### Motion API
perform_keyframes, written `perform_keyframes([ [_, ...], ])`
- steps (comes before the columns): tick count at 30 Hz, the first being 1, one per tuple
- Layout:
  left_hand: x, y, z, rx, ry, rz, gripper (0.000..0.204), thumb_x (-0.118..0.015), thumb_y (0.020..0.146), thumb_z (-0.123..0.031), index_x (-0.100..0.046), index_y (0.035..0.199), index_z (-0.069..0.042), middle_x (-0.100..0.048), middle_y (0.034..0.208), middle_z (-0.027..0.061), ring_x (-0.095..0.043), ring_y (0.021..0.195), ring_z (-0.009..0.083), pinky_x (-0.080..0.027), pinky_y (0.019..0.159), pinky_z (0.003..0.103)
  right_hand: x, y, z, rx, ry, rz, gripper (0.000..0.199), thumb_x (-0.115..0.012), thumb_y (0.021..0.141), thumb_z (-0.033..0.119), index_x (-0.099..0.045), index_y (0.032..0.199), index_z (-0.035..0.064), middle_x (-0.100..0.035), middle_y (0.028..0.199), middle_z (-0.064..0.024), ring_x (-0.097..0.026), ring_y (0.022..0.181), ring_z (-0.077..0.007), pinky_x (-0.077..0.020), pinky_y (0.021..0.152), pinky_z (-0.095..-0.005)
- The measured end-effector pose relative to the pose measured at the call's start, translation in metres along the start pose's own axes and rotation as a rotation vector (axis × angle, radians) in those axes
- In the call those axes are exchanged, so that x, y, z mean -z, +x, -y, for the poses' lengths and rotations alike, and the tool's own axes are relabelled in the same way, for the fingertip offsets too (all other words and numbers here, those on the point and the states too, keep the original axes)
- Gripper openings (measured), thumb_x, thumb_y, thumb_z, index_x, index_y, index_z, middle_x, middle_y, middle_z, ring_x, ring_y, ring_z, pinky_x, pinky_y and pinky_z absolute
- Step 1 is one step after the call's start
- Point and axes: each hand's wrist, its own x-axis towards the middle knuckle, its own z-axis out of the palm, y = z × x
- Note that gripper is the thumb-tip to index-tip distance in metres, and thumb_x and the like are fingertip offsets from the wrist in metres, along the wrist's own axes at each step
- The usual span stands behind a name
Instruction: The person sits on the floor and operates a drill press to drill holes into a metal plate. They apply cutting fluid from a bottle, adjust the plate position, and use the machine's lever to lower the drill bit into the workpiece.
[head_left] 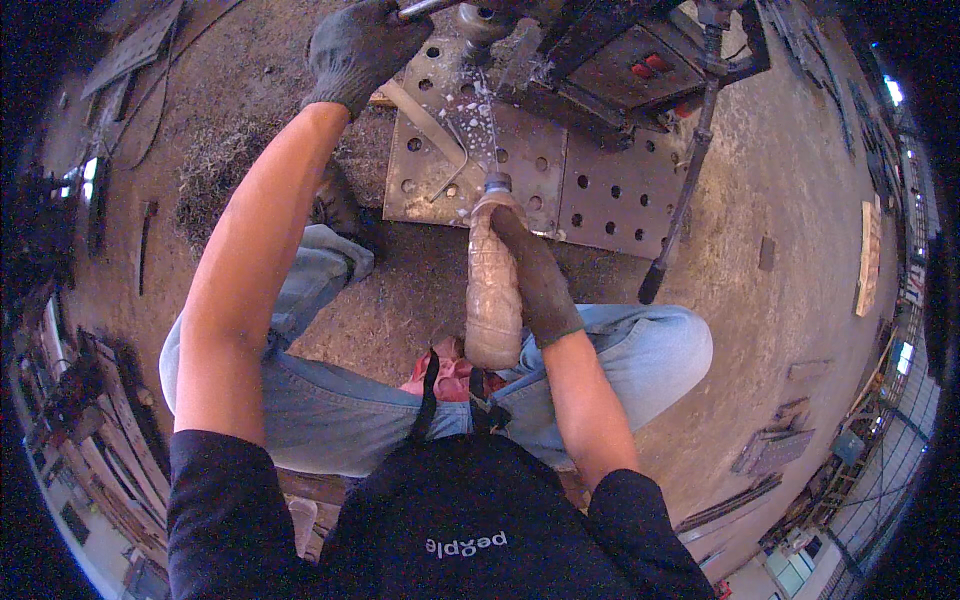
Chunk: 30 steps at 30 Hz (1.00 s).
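The right hand in a dark knitted glove [540,280] is wrapped around a ribbed, translucent plastic bottle [493,320], its body left of that palm. The bottle's long axis runs away from the torso, grey-capped neck beyond the fingers, white liquid spattering farther ahead. The left hand, grey-gloved [360,55], grips a shiny metal bar [425,8].

At upper centre, a flat grey perforated steel plate [615,190] bears a thin bent metal rod [451,180] at left; a long dark metal lever [688,193] slants by its right edge. Mid-frame, a cloudy ribbed plastic bottle [492,300] is in the right grip [535,275].
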Motion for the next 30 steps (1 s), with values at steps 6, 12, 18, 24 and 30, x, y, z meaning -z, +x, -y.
perform_keyframes([
  [6, -0.0035, 0.0013, 0.0016, -0.027, 0.076, -0.034, 0.028, -0.074, 0.076, -0.038, -0.071, 0.072, -0.01, -0.064, 0.066, 0.0174, -0.068, 0.063, 0.0339, -0.052, 0.059, 0.043, 0.001, 0.0002, 0.0013, -0.01, -0.02, 0.004, 0.048, -0.062, 0.1, 0.049, -0.066, 0.119, 0.0054, -0.069, 0.095, -0.0036, -0.067, 0.079, -0.0133, -0.0564, 0.07, -0.0303],
  [12, -0.0003, -0.0003, -0.0024, -0.005, 0.018, -0.008, 0.029, -0.074, 0.076, -0.038, -0.072, 0.074, -0.01, -0.065, 0.066, 0.0174, -0.068, 0.064, 0.0358, -0.052, 0.061, 0.044, 0.003, 0.0018, -0.0016, 0.039, -0.047, -0.004, 0.065, -0.066, 0.093, 0.061, -0.065, 0.124, 0.0038, -0.069, 0.103, -0.007, -0.067, 0.086, -0.0164, -0.0566, 0.076, -0.0333],
  [18, -0.0029, 0.0001, 0.0, -0.023, 0.042, -0.024, 0.03, -0.074, 0.077, -0.038, -0.071, 0.073, -0.009, -0.065, 0.066, 0.0177, -0.068, 0.063, 0.0368, -0.052, 0.06, 0.044, 0.0043, 0.0047, -0.0037, -0.017, -0.002, 0.001, 0.047, -0.064, 0.099, 0.049, -0.066, 0.12, 0.0069, -0.069, 0.095, -0.0031, -0.067, 0.079, -0.0131, -0.0562, 0.072, -0.0311],
  [24, -0.0034, -0.0012, -0.001, -0.033, 0.034, -0.025, 0.03, -0.075, 0.077, -0.038, -0.071, 0.073, -0.009, -0.065, 0.066, 0.0178, -0.068, 0.064, 0.0372, -0.052, 0.06, 0.045, 0.0025, 0.0053, -0.0029, 0.001, 0.002, -0.017, 0.046, -0.062, 0.101, 0.047, -0.066, 0.121, 0.006, -0.069, 0.096, -0.0041, -0.067, 0.08, -0.0135, -0.0566, 0.073, -0.0308],
  [30, -0.004, -0.001, -0.0003, -0.039, 0.013, -0.029, 0.03, -0.075, 0.076, -0.039, -0.072, 0.074, -0.009, -0.066, 0.068, 0.0183, -0.069, 0.066, 0.0368, -0.052, 0.061, 0.045, 0.0015, 0.0027, -0.0017, 0.076, -0.107, -0.038, 0.05, -0.063, 0.099, 0.051, -0.067, 0.119, 0.005, -0.07, 0.097, -0.0047, -0.068, 0.08, -0.0149, -0.0566, 0.074, -0.0323],
])
